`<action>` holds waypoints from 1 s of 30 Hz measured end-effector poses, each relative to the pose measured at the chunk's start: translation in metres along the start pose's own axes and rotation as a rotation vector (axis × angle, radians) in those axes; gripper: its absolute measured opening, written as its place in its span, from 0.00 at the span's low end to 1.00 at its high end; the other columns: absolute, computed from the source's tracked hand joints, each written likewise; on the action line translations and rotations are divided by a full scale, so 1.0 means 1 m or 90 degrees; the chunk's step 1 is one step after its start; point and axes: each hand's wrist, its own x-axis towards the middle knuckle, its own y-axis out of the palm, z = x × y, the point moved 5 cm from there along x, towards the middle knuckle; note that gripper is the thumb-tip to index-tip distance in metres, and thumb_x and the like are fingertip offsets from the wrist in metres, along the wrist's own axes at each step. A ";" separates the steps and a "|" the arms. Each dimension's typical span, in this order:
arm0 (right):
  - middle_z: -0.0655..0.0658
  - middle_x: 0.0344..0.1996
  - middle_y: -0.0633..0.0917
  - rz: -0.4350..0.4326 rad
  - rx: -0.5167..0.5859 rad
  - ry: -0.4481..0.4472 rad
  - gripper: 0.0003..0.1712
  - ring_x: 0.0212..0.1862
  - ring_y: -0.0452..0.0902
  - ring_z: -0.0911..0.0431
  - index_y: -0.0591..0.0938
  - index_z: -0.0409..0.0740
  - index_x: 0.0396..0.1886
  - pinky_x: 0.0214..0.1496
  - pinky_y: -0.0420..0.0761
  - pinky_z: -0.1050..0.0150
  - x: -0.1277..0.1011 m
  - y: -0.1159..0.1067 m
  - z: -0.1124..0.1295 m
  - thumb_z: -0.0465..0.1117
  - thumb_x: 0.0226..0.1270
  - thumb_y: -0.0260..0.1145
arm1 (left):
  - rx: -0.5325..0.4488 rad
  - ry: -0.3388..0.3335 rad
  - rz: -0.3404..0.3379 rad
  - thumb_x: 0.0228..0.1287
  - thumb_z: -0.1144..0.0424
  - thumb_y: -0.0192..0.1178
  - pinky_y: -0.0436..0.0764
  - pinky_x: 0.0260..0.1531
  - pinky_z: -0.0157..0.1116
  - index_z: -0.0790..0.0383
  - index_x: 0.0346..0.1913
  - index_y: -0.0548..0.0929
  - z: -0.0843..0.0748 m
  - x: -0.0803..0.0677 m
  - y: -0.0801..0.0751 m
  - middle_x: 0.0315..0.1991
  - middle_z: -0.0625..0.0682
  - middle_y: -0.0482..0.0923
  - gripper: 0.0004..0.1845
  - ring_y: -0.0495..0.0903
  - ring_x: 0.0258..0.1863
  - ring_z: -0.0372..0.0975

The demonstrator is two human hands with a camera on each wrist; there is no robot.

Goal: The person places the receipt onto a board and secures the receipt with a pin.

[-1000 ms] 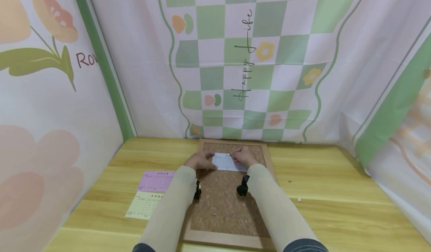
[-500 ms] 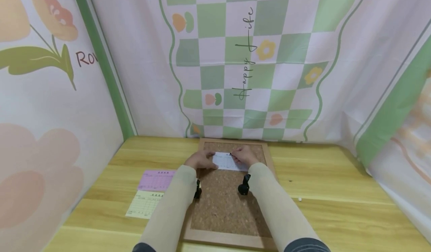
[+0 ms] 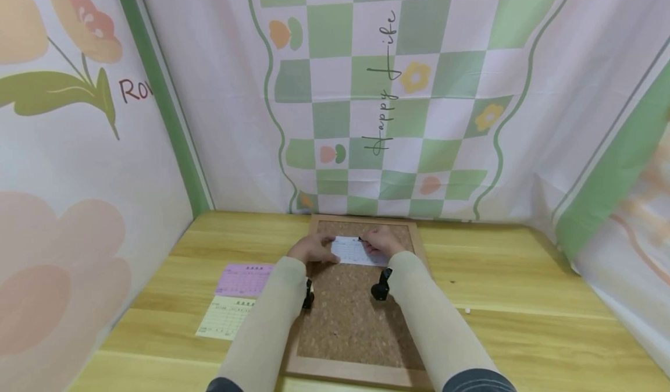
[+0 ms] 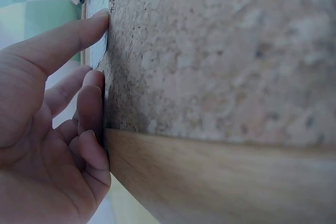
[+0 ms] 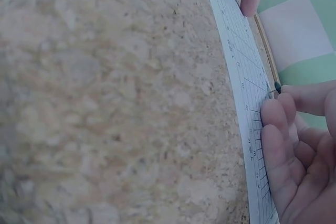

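Now the left hand (image 3: 314, 250) presses flat the thin, floppy paper slip (image 3: 355, 251); right hand (image 3: 381, 242) pinches a dark pushpin (image 5: 276, 86) at its far corner.

Both forearms, in pale beige sleeves, reach forward side by side, each with a small black camera strapped under the wrist. The left hand (image 3: 313, 249) lies palm down with its forefinger stretched straight and pressing flat, the other fingers (image 4: 90, 109) loosely curled beside it. The right hand (image 3: 381, 242) sits just to the right of it, well within reach, its fingers (image 5: 277, 129) bent inward and its thumb and forefinger pinched together on a small dark-headed pin.
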 end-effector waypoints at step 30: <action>0.47 0.24 0.82 -0.028 -0.011 0.034 0.13 0.27 0.77 0.57 0.84 0.37 0.30 0.29 0.77 0.66 -0.002 -0.001 0.001 0.41 0.71 0.62 | -0.005 -0.009 -0.006 0.59 0.55 0.73 0.66 0.65 0.50 0.53 0.71 0.73 0.000 0.001 0.001 0.70 0.57 0.68 0.36 0.68 0.66 0.51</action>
